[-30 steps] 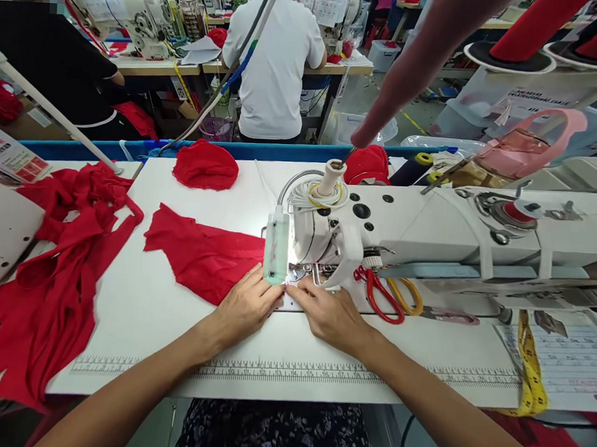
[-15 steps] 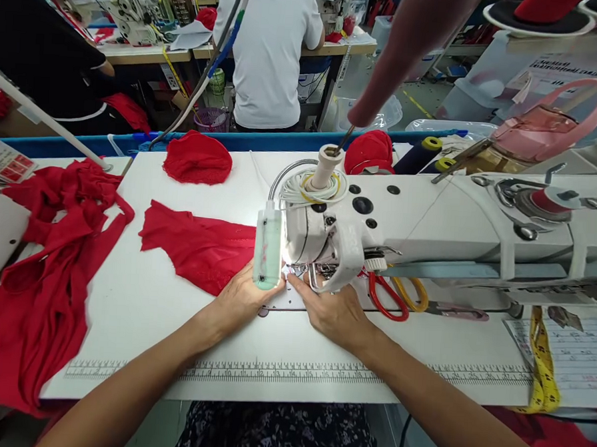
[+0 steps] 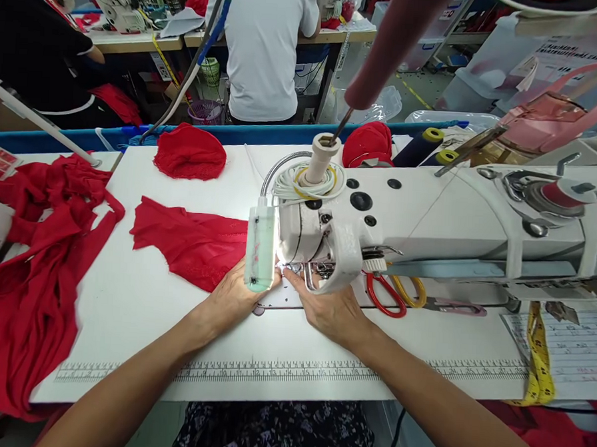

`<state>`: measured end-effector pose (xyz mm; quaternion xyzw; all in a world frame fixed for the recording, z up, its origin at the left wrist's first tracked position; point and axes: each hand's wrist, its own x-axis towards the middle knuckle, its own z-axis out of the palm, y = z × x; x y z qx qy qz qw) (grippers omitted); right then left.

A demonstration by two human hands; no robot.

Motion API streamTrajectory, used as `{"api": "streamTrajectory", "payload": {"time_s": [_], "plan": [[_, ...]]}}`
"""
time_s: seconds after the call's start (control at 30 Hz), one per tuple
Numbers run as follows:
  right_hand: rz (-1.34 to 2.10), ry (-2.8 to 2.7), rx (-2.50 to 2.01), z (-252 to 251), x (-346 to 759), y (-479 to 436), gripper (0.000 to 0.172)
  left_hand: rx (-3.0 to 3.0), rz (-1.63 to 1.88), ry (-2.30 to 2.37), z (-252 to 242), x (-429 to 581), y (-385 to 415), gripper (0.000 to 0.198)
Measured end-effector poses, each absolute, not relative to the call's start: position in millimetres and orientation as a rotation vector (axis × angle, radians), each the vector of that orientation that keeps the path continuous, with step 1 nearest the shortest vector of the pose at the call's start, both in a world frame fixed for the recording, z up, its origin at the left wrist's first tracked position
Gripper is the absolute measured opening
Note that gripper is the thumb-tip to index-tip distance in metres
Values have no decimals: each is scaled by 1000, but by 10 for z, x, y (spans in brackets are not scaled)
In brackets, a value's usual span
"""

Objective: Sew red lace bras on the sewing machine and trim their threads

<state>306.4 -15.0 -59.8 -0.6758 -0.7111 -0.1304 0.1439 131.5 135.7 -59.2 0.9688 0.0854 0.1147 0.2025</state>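
Observation:
My left hand [image 3: 232, 293] rests at the near right end of a red fabric piece [image 3: 190, 238], gripping its edge. A pale green lamp [image 3: 260, 248] hides part of these fingers. Across from it, my right hand [image 3: 331, 312] lies under the head of a white sewing machine [image 3: 305, 234]. Its fingers are drawn together towards the needle area, close to the left fingertips. The machine's guard covers several of them, and what they hold is too small or hidden to make out. The fabric's end at the needle is also hidden.
Red fabric strips [image 3: 52, 237] are heaped at left, and a red bundle [image 3: 189, 152] lies behind. Red-handled scissors [image 3: 384, 298] and a yellow tape measure [image 3: 539, 356] are at right. A pink handle-like bar [image 3: 387, 61] hangs over the machine. A person in white [image 3: 264, 55] sits beyond.
The whole view has shifted slightly left and up. Both hands keep nearly the same place at the machine, and the red fabric piece shows little change.

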Motion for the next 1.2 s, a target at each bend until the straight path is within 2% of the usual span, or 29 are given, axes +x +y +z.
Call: {"api": "streamTrajectory", "payload": {"time_s": [0.5, 0.6, 0.83, 1.2], "plan": [[-282, -2024, -1922, -635, 3097, -177, 57, 2704, 421, 262, -577, 1369, 1331, 25], [-266, -2004, -1896, -623, 3098, -186, 52, 2705, 465, 258, -574, 1375, 1316, 26], [-246, -1901, -1828, -625, 3101, -215, 29, 2724, 504, 294, -595, 1340, 1317, 26], [-239, -1884, -1828, -614, 3083, -230, 24, 2597, 612, 460, -597, 1389, 1286, 24]]}}
